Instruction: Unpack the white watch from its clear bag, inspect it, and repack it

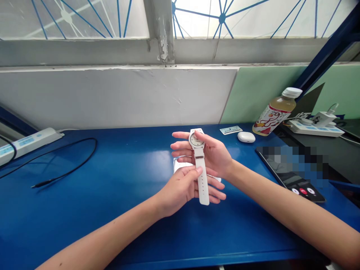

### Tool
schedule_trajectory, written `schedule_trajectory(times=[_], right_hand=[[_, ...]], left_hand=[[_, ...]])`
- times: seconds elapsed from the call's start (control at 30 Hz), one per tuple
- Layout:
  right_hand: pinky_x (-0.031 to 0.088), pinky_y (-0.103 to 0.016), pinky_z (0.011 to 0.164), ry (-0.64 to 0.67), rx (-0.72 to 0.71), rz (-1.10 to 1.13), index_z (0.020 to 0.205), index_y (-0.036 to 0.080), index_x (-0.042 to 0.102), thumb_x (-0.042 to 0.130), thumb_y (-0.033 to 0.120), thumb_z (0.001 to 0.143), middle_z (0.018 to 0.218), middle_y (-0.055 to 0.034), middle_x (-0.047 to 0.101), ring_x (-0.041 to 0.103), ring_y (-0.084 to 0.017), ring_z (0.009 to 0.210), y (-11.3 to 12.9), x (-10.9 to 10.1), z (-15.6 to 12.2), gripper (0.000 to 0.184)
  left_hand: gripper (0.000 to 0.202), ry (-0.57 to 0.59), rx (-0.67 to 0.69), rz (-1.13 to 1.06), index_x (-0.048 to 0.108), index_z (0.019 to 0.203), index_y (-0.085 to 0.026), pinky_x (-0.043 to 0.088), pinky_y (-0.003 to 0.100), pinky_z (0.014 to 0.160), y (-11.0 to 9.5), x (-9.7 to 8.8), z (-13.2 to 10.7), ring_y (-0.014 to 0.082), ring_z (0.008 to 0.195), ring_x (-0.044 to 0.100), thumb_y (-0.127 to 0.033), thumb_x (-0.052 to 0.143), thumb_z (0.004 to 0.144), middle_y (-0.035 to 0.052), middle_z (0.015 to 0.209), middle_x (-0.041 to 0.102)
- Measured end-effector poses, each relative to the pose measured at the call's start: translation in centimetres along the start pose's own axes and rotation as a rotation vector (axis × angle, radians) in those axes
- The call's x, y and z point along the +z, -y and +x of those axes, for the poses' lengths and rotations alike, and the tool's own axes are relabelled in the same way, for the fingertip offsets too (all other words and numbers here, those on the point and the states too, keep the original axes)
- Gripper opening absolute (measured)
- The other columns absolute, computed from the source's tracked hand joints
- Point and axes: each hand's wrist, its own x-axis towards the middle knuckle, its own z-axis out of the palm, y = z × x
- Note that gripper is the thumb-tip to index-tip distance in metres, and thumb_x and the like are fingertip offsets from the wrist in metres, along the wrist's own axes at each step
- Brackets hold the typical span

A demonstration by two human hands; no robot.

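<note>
A white wristwatch with a round pale dial is held up above the blue desk, its perforated strap hanging toward me. My left hand pinches that strap, thumb on top and fingers stretched out beneath it. At the dial end, my right hand holds the watch with its thumb over the case and its fingers behind, pointing left. Under my hands lies a white object, mostly hidden, so I cannot make out what it is.
To the right are a white earbud case, a small card, a drink bottle, a phone and a power strip. Another power strip and a black cable lie left. The blue desk meets a wall behind.
</note>
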Motion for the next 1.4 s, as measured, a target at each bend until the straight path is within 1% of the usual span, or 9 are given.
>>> schedule_trajectory(times=[0.2,0.33,0.43,0.63,0.8,0.93,1.1,1.27,1.4], right_hand=[[0.051,-0.035,0.094,-0.008,0.022,-0.050,0.122,0.021,0.065,0.033,0.054,0.097,0.111,-0.0065,0.075,0.071,-0.019,0.098,0.2,-0.3,-0.3,0.052],[0.049,-0.039,0.099,-0.019,0.003,-0.088,0.123,0.020,0.065,0.028,0.059,0.095,0.115,-0.0079,0.074,0.070,-0.022,0.104,0.6,-0.8,-0.3,0.060],[0.052,-0.038,0.096,-0.029,-0.020,-0.074,0.120,0.018,0.067,0.028,0.056,0.095,0.113,-0.0083,0.075,0.071,-0.021,0.101,0.8,-1.1,-0.2,0.060],[0.059,-0.028,0.080,-0.183,-0.054,-0.122,0.107,0.019,0.071,0.047,0.055,0.094,0.097,-0.0054,0.077,0.073,-0.017,0.087,1.2,-1.3,0.2,0.045],[0.058,-0.023,0.072,-0.330,-0.154,-0.096,0.079,0.022,0.069,0.071,0.044,0.084,0.076,0.0013,0.074,0.073,-0.015,0.079,1.3,-1.3,0.3,0.022],[0.056,-0.027,0.087,-0.209,-0.137,-0.133,0.085,0.023,0.071,0.072,0.041,0.084,0.089,0.0000,0.078,0.072,-0.016,0.096,0.9,-1.2,0.2,0.018],[0.051,-0.038,0.101,-0.044,-0.026,-0.179,0.109,0.023,0.071,0.067,0.031,0.089,0.102,-0.0039,0.078,0.071,-0.020,0.105,0.6,-1.2,-0.1,0.022],[0.057,-0.033,0.092,-0.053,-0.046,-0.163,0.110,0.021,0.071,0.067,0.020,0.087,0.103,-0.0034,0.078,0.074,-0.017,0.093,0.9,-1.7,-0.1,0.024],[0.060,-0.031,0.084,-0.051,-0.018,-0.136,0.108,0.019,0.070,0.067,0.016,0.085,0.099,-0.0032,0.077,0.074,-0.017,0.088,1.0,-1.9,0.0,0.024]], left_hand=[[0.033,-0.023,-0.019,0.035,0.069,0.103,-0.008,0.059,0.041,0.079,-0.2,0.1,0.2,0.0258,0.087,0.074,-0.036,0.053,0.099,0.0163,0.099,0.073],[0.031,-0.082,-0.022,0.058,0.067,0.099,-0.009,0.060,0.036,0.068,-0.3,0.0,0.5,0.0220,0.073,0.073,-0.036,0.053,0.099,0.0133,0.089,0.074],[0.030,-0.112,-0.012,0.047,0.065,0.099,-0.010,0.058,0.033,0.062,-0.4,-0.1,0.5,0.0192,0.064,0.071,-0.037,0.054,0.099,0.0110,0.083,0.073],[0.032,-0.086,0.032,0.028,0.065,0.102,-0.010,0.056,0.034,0.076,-0.5,-0.1,0.3,0.0185,0.074,0.072,-0.041,0.065,0.093,0.0095,0.088,0.072],[0.034,-0.147,0.065,0.002,0.064,0.113,-0.012,0.053,0.035,0.083,-0.6,-0.1,0.4,0.0198,0.084,0.071,-0.038,0.068,0.092,0.0104,0.095,0.073],[0.037,-0.138,0.040,-0.020,0.066,0.109,-0.009,0.053,0.037,0.084,-0.8,-0.3,0.4,0.0230,0.085,0.072,-0.042,0.062,0.095,0.0130,0.090,0.074],[0.039,-0.004,-0.039,0.029,0.070,0.098,-0.008,0.055,0.035,0.078,-1.0,-0.4,0.2,0.0219,0.076,0.073,-0.043,0.054,0.099,0.0131,0.084,0.075],[0.038,-0.045,-0.025,0.063,0.069,0.106,-0.007,0.055,0.035,0.081,-0.8,-0.5,0.2,0.0220,0.080,0.073,-0.041,0.054,0.100,0.0138,0.088,0.076],[0.038,-0.010,-0.031,0.047,0.068,0.109,-0.008,0.054,0.036,0.082,-0.7,-0.7,0.3,0.0231,0.082,0.074,-0.042,0.055,0.099,0.0144,0.088,0.076]])
